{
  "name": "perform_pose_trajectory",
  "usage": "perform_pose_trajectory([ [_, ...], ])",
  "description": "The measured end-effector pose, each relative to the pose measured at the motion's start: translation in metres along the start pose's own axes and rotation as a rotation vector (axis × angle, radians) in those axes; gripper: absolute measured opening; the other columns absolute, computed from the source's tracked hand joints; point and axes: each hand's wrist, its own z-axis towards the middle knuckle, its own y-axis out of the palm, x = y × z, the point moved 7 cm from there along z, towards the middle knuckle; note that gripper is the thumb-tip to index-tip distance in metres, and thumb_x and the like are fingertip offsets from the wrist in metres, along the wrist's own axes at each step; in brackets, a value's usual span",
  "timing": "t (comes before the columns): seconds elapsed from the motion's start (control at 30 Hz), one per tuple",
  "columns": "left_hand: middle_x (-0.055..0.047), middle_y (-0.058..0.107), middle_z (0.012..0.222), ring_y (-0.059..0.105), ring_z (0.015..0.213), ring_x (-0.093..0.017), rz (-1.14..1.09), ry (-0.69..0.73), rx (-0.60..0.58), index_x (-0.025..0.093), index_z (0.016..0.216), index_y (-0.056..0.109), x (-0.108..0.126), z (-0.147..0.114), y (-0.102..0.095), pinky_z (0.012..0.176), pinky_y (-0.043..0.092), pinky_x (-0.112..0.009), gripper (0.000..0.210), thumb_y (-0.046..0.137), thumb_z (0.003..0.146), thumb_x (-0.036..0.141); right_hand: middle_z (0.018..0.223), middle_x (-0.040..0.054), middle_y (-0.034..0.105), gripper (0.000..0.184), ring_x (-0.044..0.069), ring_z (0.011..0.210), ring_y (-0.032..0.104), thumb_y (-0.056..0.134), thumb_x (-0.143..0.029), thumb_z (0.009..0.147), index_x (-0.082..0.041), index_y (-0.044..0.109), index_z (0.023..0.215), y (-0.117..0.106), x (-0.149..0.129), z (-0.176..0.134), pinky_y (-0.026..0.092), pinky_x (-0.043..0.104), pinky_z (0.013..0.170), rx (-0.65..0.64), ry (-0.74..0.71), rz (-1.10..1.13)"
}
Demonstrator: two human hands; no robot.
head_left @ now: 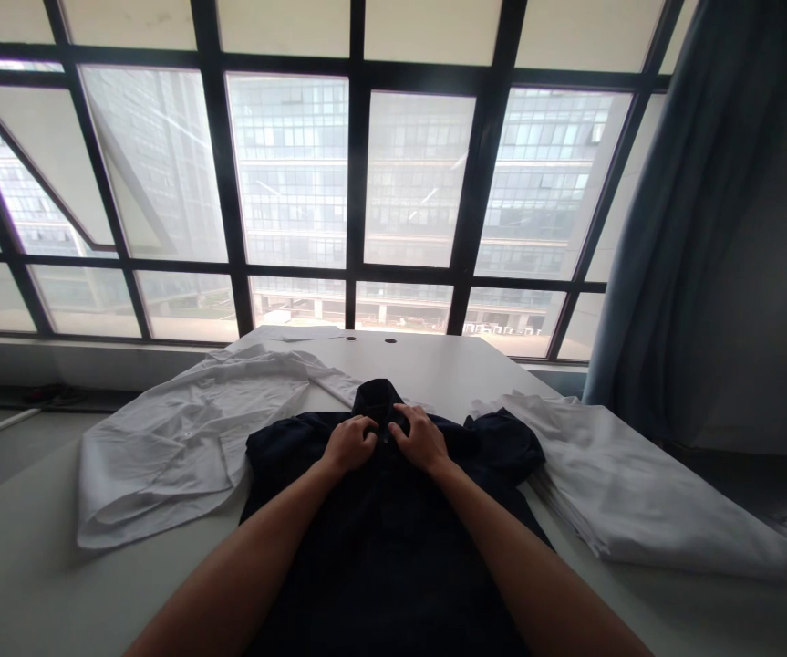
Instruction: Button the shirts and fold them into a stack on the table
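Note:
A dark navy short-sleeved shirt [386, 547] lies spread out in front of me, its collar [377, 394] standing up at the far end. My left hand [353, 443] is closed at the left side of the neck opening, fingers curled on the cloth. Opposite it, my right hand [420, 438] pinches the right side just below the collar. Both thumbs point inward, with a small gap between the hands. The exact spot gripped is hard to make out against the dark fabric.
Left of the navy shirt, a rumpled white shirt [181, 447] lies on the white table [448, 360]. Stacked white cloth [646, 484] sits on the right. Beyond the table's far edge stand large framed windows [297, 173], with a grey-blue curtain [680, 237] at right.

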Motion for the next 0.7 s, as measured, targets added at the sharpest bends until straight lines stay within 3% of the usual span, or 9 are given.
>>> perform_pose_trajectory([
  [0.07, -0.007, 0.074, 0.099, 0.067, 0.094, -0.022, -0.017, -0.013, 0.046, 0.02, 0.087, 0.074, 0.002, -0.001, -0.005, 0.088, 0.046, -0.03, 0.026, 0.048, 0.091, 0.025, 0.124, 0.0094, 0.063, 0.035, 0.025, 0.104, 0.061, 0.061, -0.03, 0.083, -0.024, 0.067, 0.116, 0.004, 0.0, 0.0, 0.046, 0.034, 0.083, -0.035, -0.026, 0.029],
  [0.17, -0.007, 0.071, 0.082, 0.067, 0.084, -0.022, -0.011, -0.014, 0.193, 0.021, 0.073, 0.069, 0.005, -0.003, -0.018, 0.083, 0.045, -0.031, 0.037, 0.046, 0.095, 0.039, 0.113, 0.0083, 0.069, 0.024, 0.025, 0.101, 0.063, 0.06, -0.027, 0.079, -0.023, 0.073, 0.099, 0.001, 0.0, 0.003, 0.046, 0.036, 0.088, -0.002, -0.047, 0.147],
  [0.23, -0.005, 0.069, 0.081, 0.065, 0.084, -0.022, -0.012, -0.009, 0.298, 0.021, 0.075, 0.065, 0.005, -0.005, -0.026, 0.083, 0.044, -0.032, 0.028, 0.055, 0.091, 0.041, 0.096, 0.0075, 0.072, 0.022, 0.024, 0.089, 0.064, 0.058, -0.027, 0.076, -0.021, 0.072, 0.091, -0.007, 0.001, 0.007, 0.048, 0.035, 0.083, 0.064, -0.03, 0.278],
  [0.3, -0.005, 0.067, 0.087, 0.064, 0.089, -0.023, -0.022, -0.023, 0.373, 0.021, 0.086, 0.063, 0.001, -0.006, -0.03, 0.084, 0.045, -0.033, 0.013, 0.064, 0.084, 0.034, 0.079, 0.0039, 0.068, 0.029, 0.02, 0.072, 0.061, 0.056, -0.026, 0.07, -0.018, 0.069, 0.095, -0.014, 0.006, 0.011, 0.049, 0.032, 0.071, 0.121, 0.03, 0.446],
  [0.33, -0.005, 0.066, 0.093, 0.063, 0.091, -0.023, -0.035, -0.042, 0.392, 0.021, 0.094, 0.061, -0.002, -0.006, -0.031, 0.084, 0.046, -0.033, 0.016, 0.066, 0.081, 0.028, 0.073, 0.0011, 0.065, 0.037, 0.017, 0.064, 0.057, 0.055, -0.025, 0.067, -0.017, 0.067, 0.1, -0.015, 0.009, 0.013, 0.047, 0.03, 0.065, 0.125, 0.066, 0.532],
  [0.43, -0.008, 0.064, 0.113, 0.063, 0.09, -0.021, -0.132, -0.119, 0.394, 0.02, 0.12, 0.051, -0.014, -0.003, -0.029, 0.081, 0.048, -0.032, 0.046, 0.065, 0.077, 0.018, 0.061, -0.0053, 0.056, 0.054, 0.013, 0.054, 0.047, 0.05, -0.02, 0.058, -0.016, 0.062, 0.111, -0.01, 0.015, 0.017, 0.04, 0.026, 0.054, 0.038, 0.142, 0.718],
  [0.57, -0.009, 0.068, 0.11, 0.066, 0.086, -0.02, -0.336, -0.272, 0.343, 0.017, 0.131, 0.047, -0.03, 0.003, -0.023, 0.081, 0.05, -0.033, 0.047, 0.058, 0.089, 0.034, 0.064, -0.0021, 0.059, 0.039, 0.014, 0.059, 0.052, 0.05, -0.022, 0.06, -0.015, 0.069, 0.093, -0.004, 0.012, 0.016, 0.042, 0.027, 0.058, -0.093, 0.157, 0.78],
  [0.63, -0.011, 0.07, 0.103, 0.067, 0.09, -0.022, -0.396, -0.333, 0.338, 0.013, 0.132, 0.05, -0.037, 0.007, -0.022, 0.082, 0.05, -0.033, 0.054, 0.061, 0.088, 0.041, 0.07, 0.0003, 0.064, 0.031, 0.016, 0.066, 0.056, 0.055, -0.026, 0.065, -0.015, 0.07, 0.09, -0.004, 0.008, 0.015, 0.045, 0.028, 0.064, -0.12, 0.145, 0.768],
  [0.7, -0.011, 0.072, 0.098, 0.068, 0.091, -0.023, -0.443, -0.377, 0.32, 0.009, 0.131, 0.052, -0.043, 0.01, -0.019, 0.081, 0.051, -0.032, 0.058, 0.068, 0.082, 0.036, 0.074, 0.0019, 0.067, 0.033, 0.018, 0.069, 0.06, 0.063, -0.032, 0.068, -0.015, 0.069, 0.096, -0.004, 0.004, 0.013, 0.047, 0.029, 0.067, -0.136, 0.143, 0.714],
])
